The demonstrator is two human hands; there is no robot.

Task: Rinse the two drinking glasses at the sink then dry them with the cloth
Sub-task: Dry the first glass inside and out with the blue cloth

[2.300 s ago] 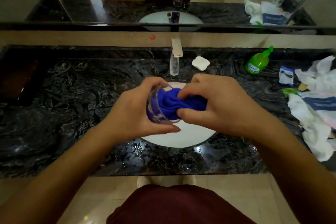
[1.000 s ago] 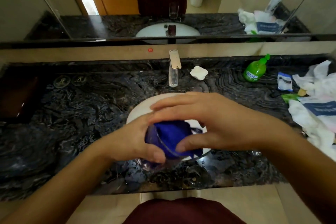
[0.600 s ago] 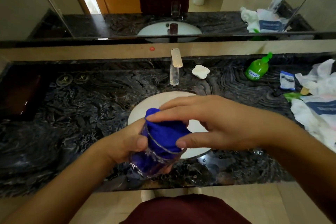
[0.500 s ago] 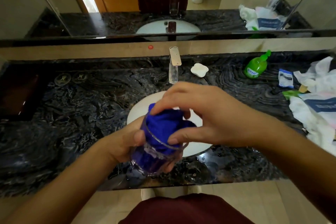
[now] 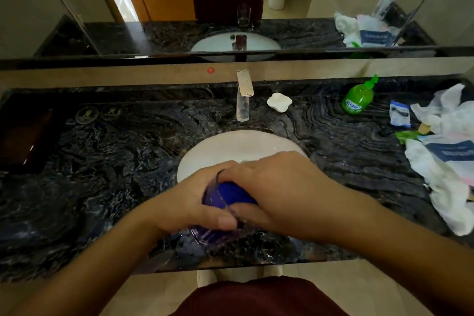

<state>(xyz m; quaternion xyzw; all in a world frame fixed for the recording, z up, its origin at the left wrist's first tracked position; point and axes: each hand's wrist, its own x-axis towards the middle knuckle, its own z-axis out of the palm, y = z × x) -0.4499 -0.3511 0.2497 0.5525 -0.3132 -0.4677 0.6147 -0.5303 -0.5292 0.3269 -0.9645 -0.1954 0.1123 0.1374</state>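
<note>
Both hands worked near sink (image 5: 205, 154): left hand (image 5: 189, 202) gripped glass (image 5: 214, 196) (wet, slippery, fragile; hold round its wall), right hand (image 5: 277, 187) pressing cloth (image 5: 237, 194) inside.

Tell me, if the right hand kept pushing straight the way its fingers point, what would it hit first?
Probably the blue cloth it is already pressing into the glass, then the glass's inside wall and the left hand gripping it. Depth inside the glass is unclear.
</note>
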